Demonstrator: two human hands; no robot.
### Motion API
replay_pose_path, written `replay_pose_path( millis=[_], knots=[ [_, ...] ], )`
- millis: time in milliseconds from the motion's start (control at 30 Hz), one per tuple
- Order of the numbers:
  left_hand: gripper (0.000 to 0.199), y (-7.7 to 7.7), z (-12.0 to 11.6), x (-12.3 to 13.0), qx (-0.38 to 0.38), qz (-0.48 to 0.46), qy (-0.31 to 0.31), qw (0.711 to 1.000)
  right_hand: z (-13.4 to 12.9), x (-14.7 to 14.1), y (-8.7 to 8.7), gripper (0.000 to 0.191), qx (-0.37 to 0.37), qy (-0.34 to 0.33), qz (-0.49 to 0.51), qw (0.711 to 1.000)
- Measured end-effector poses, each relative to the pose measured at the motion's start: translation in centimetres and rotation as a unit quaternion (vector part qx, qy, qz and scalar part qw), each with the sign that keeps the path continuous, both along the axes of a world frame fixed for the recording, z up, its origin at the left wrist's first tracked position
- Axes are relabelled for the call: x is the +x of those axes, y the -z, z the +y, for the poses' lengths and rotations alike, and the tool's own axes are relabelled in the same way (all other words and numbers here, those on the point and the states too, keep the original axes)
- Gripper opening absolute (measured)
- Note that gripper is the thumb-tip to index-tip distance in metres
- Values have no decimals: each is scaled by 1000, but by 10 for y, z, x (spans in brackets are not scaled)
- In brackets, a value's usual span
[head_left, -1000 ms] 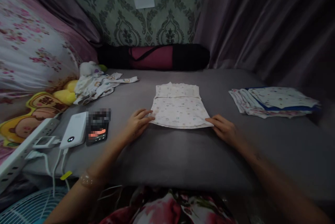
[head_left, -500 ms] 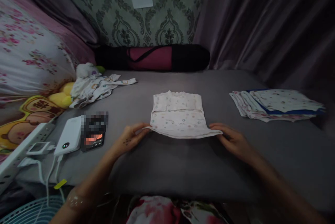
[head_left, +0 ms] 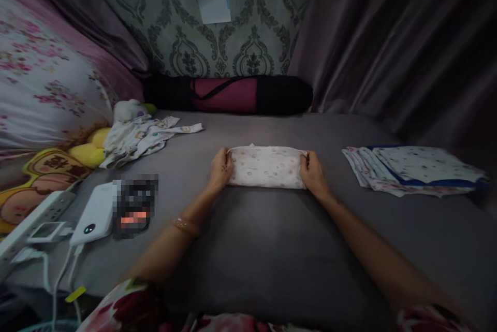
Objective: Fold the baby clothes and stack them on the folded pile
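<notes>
I see the cloth (head_left: pixel 267 168) between the left grip (head_left: pixel 222 168) and right grip (head_left: pixel 312 171), each clamped on a far corner; its near edge has come up to the far one, so it's one fold narrower now.

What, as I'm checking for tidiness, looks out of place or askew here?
The crumpled printed garment at left: it lies heaped beside plush toys, one end trailing, unlike the folded clothes at right. The printed cloth held by the left hand and right hand looks neat; no spill shows.

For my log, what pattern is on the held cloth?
Whitish cloth, small scattered motifs; head view.
</notes>
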State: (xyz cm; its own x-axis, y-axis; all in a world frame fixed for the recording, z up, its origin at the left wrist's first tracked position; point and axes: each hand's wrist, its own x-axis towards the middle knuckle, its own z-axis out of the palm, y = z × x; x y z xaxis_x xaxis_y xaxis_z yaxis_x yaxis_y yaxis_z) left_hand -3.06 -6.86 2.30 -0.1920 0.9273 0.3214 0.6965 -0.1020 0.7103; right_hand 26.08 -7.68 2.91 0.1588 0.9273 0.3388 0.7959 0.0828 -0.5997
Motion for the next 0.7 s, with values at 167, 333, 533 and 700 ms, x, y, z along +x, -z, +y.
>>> replay_pose_path(
  millis=[167, 333, 533, 700],
  knots=[
    [22, 10, 18, 0, 8, 72, -1, 997, 15, -5, -1, 37, -81, 24, -121, 989],
    [29, 11, 25, 0, -12, 123, 12, 992, 23, -6, -2, 37, -112, 28, -173, 978],
    [33, 16, 33, -1, -43, 159, 8, 986, 27, -6, 2, 40, -143, 32, -196, 970],
    [29, 19, 37, -2, -71, 188, 8, 980, 31, -6, 3, 40, -175, 56, -181, 966]
  ],
)
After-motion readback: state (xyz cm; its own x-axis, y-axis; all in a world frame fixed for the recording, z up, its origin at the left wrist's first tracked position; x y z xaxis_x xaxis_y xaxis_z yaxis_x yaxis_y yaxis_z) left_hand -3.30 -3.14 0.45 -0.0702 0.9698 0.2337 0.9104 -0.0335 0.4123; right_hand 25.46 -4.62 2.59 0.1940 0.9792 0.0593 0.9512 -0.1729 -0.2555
